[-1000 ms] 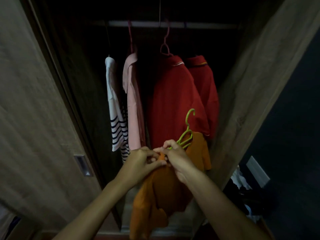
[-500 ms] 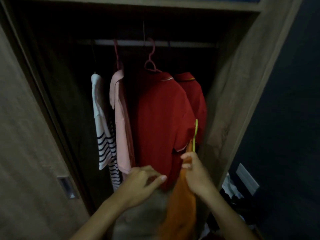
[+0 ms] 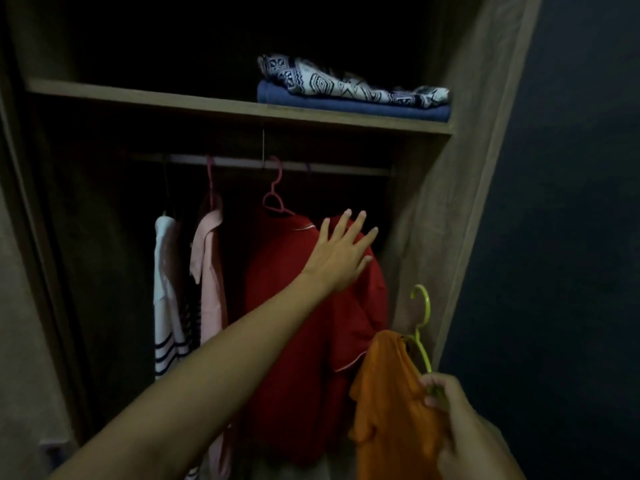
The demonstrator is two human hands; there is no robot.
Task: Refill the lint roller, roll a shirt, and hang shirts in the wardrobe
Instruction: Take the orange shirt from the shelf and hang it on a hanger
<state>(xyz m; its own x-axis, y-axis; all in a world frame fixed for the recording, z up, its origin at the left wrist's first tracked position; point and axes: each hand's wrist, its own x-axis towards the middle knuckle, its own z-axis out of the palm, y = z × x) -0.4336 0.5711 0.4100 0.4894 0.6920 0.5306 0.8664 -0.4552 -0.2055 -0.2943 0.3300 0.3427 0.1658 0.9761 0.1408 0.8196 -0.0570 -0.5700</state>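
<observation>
Orange shirt (image 3: 388,403) in right hand (image 3: 460,431); left hand (image 3: 341,254) spread

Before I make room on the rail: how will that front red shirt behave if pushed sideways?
The red shirt hangs from a pink hanger hooked on the rail, so it would probably slide or swing along easily. Its cloth looks soft and folded, likely to bunch under the open left hand rather than resist.

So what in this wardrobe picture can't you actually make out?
Head view only:
- Second red shirt: mostly hidden by the left hand and front red shirt.
- Orange shirt: bottom cut off by the frame edge.
- Right hand fingers on the green hanger: blurred.
- Wardrobe back: too dark.
</observation>
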